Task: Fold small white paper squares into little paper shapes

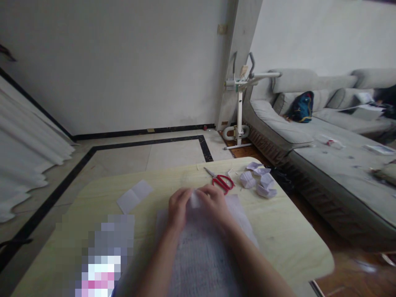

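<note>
My left hand (178, 207) and my right hand (214, 203) meet at the middle of a light wooden table (287, 231). Both have their fingers curled and pinched on a small white piece of paper (194, 199) held between them. Under my hands and forearms lies a larger white sheet (204, 251) with faint lines. Red-handled scissors (222, 180) rest just beyond my right hand. Several small folded white paper pieces (259, 179) sit further right of the scissors.
A creased white paper slip (134, 195) lies on the table to the left. A grey sofa (334, 161) with a blue bag (301, 107) stands on the right. A white exercise machine (239, 107) stands by the wall. White curtains (27, 156) hang at left.
</note>
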`<action>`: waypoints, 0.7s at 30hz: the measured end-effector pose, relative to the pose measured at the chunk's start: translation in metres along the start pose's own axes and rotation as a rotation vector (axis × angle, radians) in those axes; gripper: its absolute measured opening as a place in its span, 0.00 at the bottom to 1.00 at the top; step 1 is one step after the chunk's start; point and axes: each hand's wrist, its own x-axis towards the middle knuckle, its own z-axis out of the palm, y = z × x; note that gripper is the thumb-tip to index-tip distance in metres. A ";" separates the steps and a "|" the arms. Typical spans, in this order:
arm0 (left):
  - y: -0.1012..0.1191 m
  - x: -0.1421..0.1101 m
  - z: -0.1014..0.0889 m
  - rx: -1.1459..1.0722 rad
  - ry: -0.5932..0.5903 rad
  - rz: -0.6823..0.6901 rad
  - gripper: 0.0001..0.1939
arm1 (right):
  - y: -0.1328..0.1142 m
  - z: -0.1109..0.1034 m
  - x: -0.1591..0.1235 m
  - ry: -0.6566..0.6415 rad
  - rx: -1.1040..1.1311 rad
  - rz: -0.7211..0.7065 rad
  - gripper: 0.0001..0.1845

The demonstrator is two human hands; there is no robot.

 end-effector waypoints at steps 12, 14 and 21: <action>0.003 0.003 -0.006 0.347 -0.049 0.103 0.10 | 0.009 -0.002 0.002 0.031 0.068 0.041 0.07; 0.002 0.002 -0.006 0.357 -0.035 0.102 0.11 | 0.009 -0.001 0.002 0.036 0.092 0.070 0.08; -0.002 0.005 -0.008 0.312 0.035 0.096 0.11 | 0.007 0.002 0.003 0.011 0.134 0.176 0.09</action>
